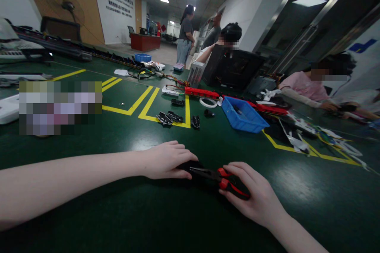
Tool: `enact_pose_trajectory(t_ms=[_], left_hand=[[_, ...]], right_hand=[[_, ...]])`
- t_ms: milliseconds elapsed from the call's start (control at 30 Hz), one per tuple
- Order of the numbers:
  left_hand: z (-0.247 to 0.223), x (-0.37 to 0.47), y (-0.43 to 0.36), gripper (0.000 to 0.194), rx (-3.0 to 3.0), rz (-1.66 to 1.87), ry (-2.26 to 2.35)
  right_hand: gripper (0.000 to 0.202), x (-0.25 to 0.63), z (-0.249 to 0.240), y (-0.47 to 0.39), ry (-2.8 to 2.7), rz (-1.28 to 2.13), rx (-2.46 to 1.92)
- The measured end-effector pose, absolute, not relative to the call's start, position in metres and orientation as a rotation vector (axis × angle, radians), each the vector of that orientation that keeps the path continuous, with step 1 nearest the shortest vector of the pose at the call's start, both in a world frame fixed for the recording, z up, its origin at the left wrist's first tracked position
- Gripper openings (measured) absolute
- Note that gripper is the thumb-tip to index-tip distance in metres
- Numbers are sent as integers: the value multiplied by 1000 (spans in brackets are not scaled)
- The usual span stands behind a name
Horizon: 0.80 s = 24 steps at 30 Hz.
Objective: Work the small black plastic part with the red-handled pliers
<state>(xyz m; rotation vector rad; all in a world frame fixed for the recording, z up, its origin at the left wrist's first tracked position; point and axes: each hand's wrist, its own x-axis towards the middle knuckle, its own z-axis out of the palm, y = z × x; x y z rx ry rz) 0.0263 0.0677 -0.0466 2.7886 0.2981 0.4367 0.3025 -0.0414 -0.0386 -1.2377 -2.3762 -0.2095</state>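
My left hand [170, 161] is wrapped round a small black part [190, 165] just above the green table [133, 213]. Red-and-black pliers [224, 182] lie in my right hand [252, 191], their handles between its thumb and fingers. The long jaws point left and reach the black part; whether they grip it is too small to tell. Beyond my hands, several black plastic pieces [175, 116] rest on and beside the yellow tape marks, with a short dark cylinder [209, 113] to their right.
A blue tray [245, 114] stands beyond my right hand, near a white ring [208, 102] and a red strip [202, 93]. Cables and white parts lie at the right. A computer case [234, 67] stands farther back. People are across the table and at the right.
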Motion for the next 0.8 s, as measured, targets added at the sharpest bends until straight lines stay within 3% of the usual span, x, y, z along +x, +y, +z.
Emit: enact_pose_trajectory(t_ms=[267, 800], left_hand=[[-48, 27, 68, 36, 2791, 440, 281], [-46, 28, 67, 38, 2791, 397, 292]], right_hand=[[36, 305, -40, -42, -2405, -388, -1178], [36, 302, -41, -42, -2440, -297, -1174]])
